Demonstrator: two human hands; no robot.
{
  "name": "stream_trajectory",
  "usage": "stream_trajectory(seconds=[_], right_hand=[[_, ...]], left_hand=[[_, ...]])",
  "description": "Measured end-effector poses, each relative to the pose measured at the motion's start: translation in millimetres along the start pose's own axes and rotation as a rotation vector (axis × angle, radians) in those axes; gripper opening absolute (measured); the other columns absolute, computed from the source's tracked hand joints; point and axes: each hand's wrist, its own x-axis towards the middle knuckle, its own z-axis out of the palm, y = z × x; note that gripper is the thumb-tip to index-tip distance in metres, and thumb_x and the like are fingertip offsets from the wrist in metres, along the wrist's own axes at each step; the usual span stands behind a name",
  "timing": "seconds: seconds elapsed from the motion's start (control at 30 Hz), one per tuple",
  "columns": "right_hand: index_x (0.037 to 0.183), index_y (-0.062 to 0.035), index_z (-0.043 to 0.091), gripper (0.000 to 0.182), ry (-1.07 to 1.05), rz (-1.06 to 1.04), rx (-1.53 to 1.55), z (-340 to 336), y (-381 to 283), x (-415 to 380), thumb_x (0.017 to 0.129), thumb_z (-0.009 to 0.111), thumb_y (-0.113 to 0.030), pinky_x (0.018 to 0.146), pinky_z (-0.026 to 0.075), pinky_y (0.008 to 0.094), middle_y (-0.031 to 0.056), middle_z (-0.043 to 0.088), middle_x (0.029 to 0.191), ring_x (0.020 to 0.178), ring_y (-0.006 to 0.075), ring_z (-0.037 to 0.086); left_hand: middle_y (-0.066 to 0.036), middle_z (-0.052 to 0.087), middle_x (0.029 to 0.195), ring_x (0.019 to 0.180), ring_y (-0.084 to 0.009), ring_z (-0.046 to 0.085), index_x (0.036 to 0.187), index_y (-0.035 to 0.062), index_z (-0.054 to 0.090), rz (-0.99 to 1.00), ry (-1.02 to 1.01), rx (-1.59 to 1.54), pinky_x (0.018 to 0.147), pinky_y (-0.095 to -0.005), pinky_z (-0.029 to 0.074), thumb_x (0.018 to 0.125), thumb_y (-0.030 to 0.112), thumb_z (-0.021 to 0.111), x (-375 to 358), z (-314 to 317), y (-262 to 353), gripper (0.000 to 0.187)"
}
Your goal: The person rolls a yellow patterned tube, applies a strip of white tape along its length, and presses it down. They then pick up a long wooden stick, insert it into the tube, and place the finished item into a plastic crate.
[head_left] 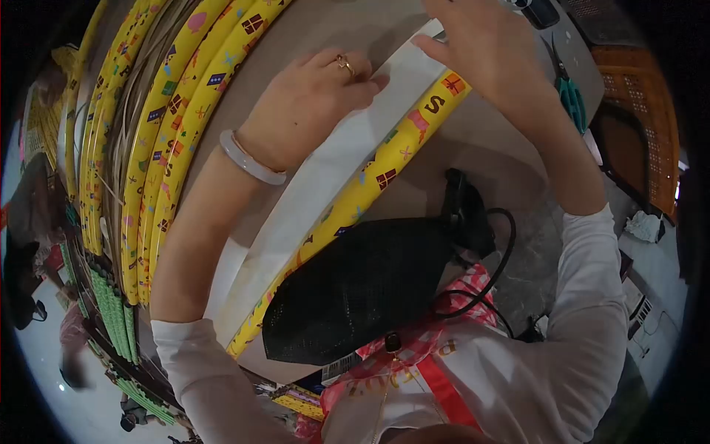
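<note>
A long sheet of wrapping paper [347,200] lies slantwise over the table, its printed yellow side curving up along the edge nearer me and a white band showing beside it. My left hand [314,100], with a ring and a pale bangle, rests at the far edge of the white band; its fingers are curled on the paper, the fingertips partly hidden. Over the far end of the sheet is my right hand [492,52], thumb stretched out towards the white band. Its other fingers run up to the frame's top edge and are partly cut off.
Several yellow printed rolls [174,111] lie along the left. A black mesh object [355,288] with a cable sits close to my body. Teal-handled scissors [569,103] lie at the right, before an orange slotted plastic piece [643,111]. Other people are at the far left.
</note>
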Motion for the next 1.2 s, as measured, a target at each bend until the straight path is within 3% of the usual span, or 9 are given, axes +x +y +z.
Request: stream_trajectory(seconds=[0.07, 0.17, 0.23, 0.43, 0.67, 0.73, 0.87, 1.2], right_hand=[[0.104, -0.0100, 0.056, 0.028, 0.013, -0.002, -0.005, -4.0, 20.8, -7.9, 0.086, 0.059, -0.030, 0.079, 0.048, 0.0326, 0.0050, 0.054, 0.105, 0.091, 0.0212, 0.057], [0.104, -0.0100, 0.056, 0.028, 0.034, -0.009, -0.018, -7.7, 52.1, -10.8, 0.086, 0.059, -0.030, 0.079, 0.048, 0.0327, 0.0051, 0.054, 0.105, 0.091, 0.0214, 0.057], [0.104, -0.0100, 0.056, 0.028, 0.047, -0.011, -0.030, -13.3, 67.3, -19.7, 0.086, 0.059, -0.030, 0.079, 0.048, 0.0328, 0.0052, 0.054, 0.105, 0.091, 0.0216, 0.057], [0.105, -0.0099, 0.056, 0.028, 0.092, 0.008, -0.054, -12.1, 105.9, -14.4, 0.086, 0.059, -0.030, 0.079, 0.048, 0.0330, 0.0054, 0.054, 0.106, 0.091, 0.0219, 0.057], [0.105, -0.0099, 0.056, 0.028, 0.165, 0.044, -0.091, -7.1, 68.9, 0.3, 0.086, 0.058, -0.030, 0.079, 0.048, 0.0332, 0.0057, 0.054, 0.106, 0.092, 0.0224, 0.057], [0.105, -0.0098, 0.056, 0.028, 0.187, 0.058, -0.099, -7.6, 63.9, -2.2, 0.086, 0.058, -0.030, 0.079, 0.048, 0.0333, 0.0058, 0.054, 0.106, 0.092, 0.0225, 0.057], [0.105, -0.0098, 0.056, 0.028, 0.230, 0.080, -0.111, -7.0, 56.9, -0.5, 0.086, 0.058, -0.030, 0.079, 0.048, 0.0334, 0.0060, 0.054, 0.107, 0.092, 0.0228, 0.057], [0.106, -0.0097, 0.056, 0.028, 0.343, 0.125, -0.133, -10.9, 49.8, 0.9, 0.086, 0.058, -0.030, 0.079, 0.048, 0.0338, 0.0063, 0.054, 0.107, 0.092, 0.0234, 0.057]], left_hand=[[-0.003, 0.056, 0.112, 0.097, -0.0228, 0.055, 0.097, 0.0100, 0.061, -0.003, -0.043, -0.014, 0.082, -0.0332, 0.043, 0.078, 0.009, 0.059, 3.6, -1.4, -3.9, 0.019], [-0.003, 0.054, 0.119, 0.107, -0.0238, 0.052, 0.100, 0.0105, 0.059, 0.116, 0.054, -0.007, 0.086, -0.0338, 0.042, 0.078, 0.008, 0.060, 11.9, 4.3, -16.5, 0.022], [-0.004, 0.052, 0.124, 0.116, -0.0232, 0.048, 0.104, 0.0122, 0.056, 0.046, -0.095, -0.080, 0.092, -0.0360, 0.038, 0.079, 0.008, 0.059, 16.3, 3.5, -19.1, 0.025], [-0.001, 0.048, 0.129, 0.118, -0.0212, 0.046, 0.118, 0.0177, 0.051, 0.012, -0.181, -0.093, 0.099, -0.0427, 0.032, 0.081, 0.010, 0.059, 25.6, -0.5, -23.6, 0.039], [0.005, 0.046, 0.131, 0.123, -0.0182, 0.042, 0.124, 0.0202, 0.048, 0.100, -0.133, 0.080, 0.104, -0.0458, 0.025, 0.081, 0.014, 0.061, 29.5, 0.5, -24.5, 0.046], [0.006, 0.043, 0.134, 0.128, -0.0164, 0.036, 0.125, 0.0208, 0.047, -0.017, -0.322, 0.119, 0.106, -0.0467, 0.023, 0.081, 0.015, 0.061, 34.3, -8.2, -19.2, 0.047], [0.006, 0.040, 0.136, 0.131, -0.0155, 0.030, 0.124, 0.0190, 0.047, 0.050, -0.257, 0.188, 0.106, -0.0466, 0.023, 0.079, 0.017, 0.063, 35.6, -4.0, -20.6, 0.048], [0.006, 0.033, 0.141, 0.133, -0.0148, 0.026, 0.127, 0.0149, 0.042, 0.118, -0.328, 0.223, 0.106, -0.0398, 0.025, 0.073, 0.021, 0.066, 42.3, -10.1, -17.7, 0.059]])
